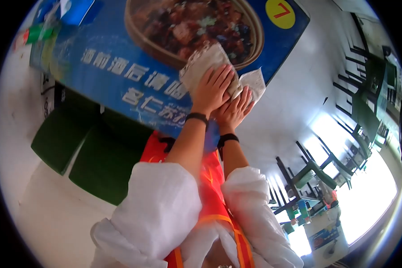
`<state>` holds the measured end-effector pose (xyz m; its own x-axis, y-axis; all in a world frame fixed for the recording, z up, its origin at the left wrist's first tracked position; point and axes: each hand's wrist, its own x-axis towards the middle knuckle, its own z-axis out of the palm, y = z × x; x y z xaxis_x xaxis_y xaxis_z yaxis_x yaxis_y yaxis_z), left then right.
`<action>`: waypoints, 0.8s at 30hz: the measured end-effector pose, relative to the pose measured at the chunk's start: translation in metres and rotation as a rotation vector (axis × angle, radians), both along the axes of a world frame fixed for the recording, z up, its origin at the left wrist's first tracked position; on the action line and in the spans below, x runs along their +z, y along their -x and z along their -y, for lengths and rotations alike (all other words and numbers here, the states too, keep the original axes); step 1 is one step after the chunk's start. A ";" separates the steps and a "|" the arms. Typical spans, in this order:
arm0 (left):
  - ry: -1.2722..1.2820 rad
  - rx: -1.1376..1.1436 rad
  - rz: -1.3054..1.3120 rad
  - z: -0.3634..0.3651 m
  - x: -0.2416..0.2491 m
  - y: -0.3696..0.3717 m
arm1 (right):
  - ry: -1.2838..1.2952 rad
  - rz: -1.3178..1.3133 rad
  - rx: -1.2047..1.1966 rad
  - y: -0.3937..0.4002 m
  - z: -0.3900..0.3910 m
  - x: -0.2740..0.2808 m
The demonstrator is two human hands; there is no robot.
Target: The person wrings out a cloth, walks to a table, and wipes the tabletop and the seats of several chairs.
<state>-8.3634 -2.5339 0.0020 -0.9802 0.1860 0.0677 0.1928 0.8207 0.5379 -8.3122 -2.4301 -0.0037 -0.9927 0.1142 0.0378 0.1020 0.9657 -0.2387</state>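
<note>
- Two white sleeves [165, 196] come first, pushed up the arms, one on each side of one red apron [211, 172].
- Two black bands [197, 117] go round the wrists, one on each.
- Two hands reach onto the cloth. The left hand [213, 88] is spread flat, its fingers close side by side, on the big part of the pale cloth [204, 61].
- The right hand [235, 111] is just beside it, flat too, with small gaps between its fingers, touching the smaller part.
- The cloth lies on the blue desk [107, 82], by its edge. I cannot tell if it is one folded cloth or two.
- The desk top shows one big bowl of food, two rows of white writing and one yellow circle [280, 13].
- Two green seats [105, 165] are at the desk's side.
- One green and red thing [39, 34] is at the far left end.
- Way off to the right are many dark chairs [366, 109], too mixed up to count.
</note>
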 end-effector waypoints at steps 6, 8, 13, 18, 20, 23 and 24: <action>-0.025 0.157 -0.072 0.024 0.004 -0.033 | -0.035 -0.018 0.052 -0.003 -0.005 -0.002; -0.015 0.175 -0.092 0.041 0.009 -0.061 | -0.002 -0.008 0.086 -0.010 -0.010 0.002; 0.081 0.160 -0.026 0.068 0.014 -0.116 | 0.106 0.112 0.250 -0.049 -0.020 0.023; 0.185 0.027 0.018 0.098 0.020 -0.150 | 0.174 0.178 0.353 -0.123 -0.024 0.039; 0.170 0.007 0.082 0.107 0.028 -0.160 | 0.224 0.188 0.381 -0.146 -0.023 0.046; 0.188 0.029 0.099 0.111 0.036 -0.172 | 0.240 0.254 0.431 -0.166 -0.023 0.049; 0.195 0.021 0.088 0.110 0.033 -0.175 | 0.245 0.242 0.424 -0.167 -0.023 0.051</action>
<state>-8.1879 -2.6443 0.0351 -0.9846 0.1664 -0.0537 0.1336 0.9141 0.3829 -8.1455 -2.4073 0.0474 -0.9308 -0.3212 -0.1745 -0.2044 0.8531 -0.4800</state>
